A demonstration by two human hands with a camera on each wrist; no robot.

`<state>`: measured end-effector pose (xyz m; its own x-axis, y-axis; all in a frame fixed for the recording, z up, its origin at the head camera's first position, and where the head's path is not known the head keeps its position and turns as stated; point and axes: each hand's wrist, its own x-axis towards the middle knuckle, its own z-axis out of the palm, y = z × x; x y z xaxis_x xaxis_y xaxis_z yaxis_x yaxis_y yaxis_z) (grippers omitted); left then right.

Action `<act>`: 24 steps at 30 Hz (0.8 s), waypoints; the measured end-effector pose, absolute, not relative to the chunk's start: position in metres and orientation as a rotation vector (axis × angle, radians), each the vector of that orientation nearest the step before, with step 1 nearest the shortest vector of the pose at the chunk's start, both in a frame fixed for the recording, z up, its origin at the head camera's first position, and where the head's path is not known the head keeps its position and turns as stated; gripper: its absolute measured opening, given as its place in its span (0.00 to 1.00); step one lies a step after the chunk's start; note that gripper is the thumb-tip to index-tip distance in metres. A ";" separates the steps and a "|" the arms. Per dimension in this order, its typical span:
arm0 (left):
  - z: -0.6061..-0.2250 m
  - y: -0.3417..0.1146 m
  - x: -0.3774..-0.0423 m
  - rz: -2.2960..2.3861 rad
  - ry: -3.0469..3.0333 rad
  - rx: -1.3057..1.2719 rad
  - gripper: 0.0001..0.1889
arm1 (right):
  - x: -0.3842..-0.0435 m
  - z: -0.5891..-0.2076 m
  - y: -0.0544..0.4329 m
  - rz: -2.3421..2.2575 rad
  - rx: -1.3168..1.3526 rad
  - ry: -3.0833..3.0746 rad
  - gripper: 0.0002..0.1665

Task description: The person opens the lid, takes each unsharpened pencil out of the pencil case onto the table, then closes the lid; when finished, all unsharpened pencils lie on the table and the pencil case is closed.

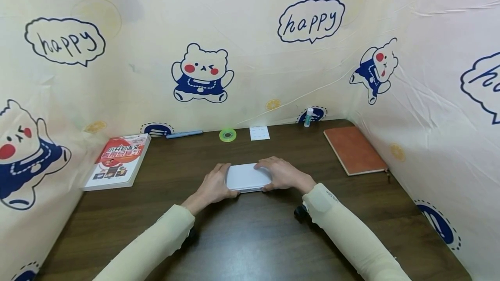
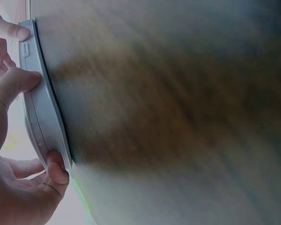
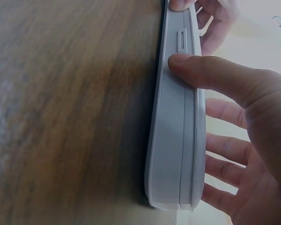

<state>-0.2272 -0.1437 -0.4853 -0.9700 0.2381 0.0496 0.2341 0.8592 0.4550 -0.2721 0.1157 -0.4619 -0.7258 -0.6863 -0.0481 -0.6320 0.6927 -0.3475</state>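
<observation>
A white, flat rectangular case (image 1: 246,178) with rounded corners lies on the dark wooden table (image 1: 250,237), in the middle of the head view. My left hand (image 1: 212,187) grips its left end, the thumb on the near side. At the right end my right hand (image 1: 284,174) holds it, thumb also on the near side and fingers over the far side. Up close in the right wrist view, the side of the case (image 3: 171,126) shows a seam and a small slot between the two thumbs. The left wrist view shows that same side, resting low at the tabletop.
A red-and-white book (image 1: 117,161) lies at the left, a brown notebook (image 1: 354,150) at the right. Along the back are a blue pen (image 1: 185,134), green tape roll (image 1: 228,135), white paper piece (image 1: 259,133) and upright glue stick (image 1: 308,117). Printed cloth (image 1: 250,25) hangs behind.
</observation>
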 end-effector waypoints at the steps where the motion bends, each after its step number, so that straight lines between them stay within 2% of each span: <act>1: -0.485 -0.144 -0.227 0.736 3.024 0.387 0.53 | -0.272 -0.462 0.116 -0.463 -1.079 2.726 0.40; 24: -0.484 -0.144 -0.229 0.723 3.010 0.354 0.54 | -0.283 -0.454 0.118 -0.457 -1.053 2.641 0.37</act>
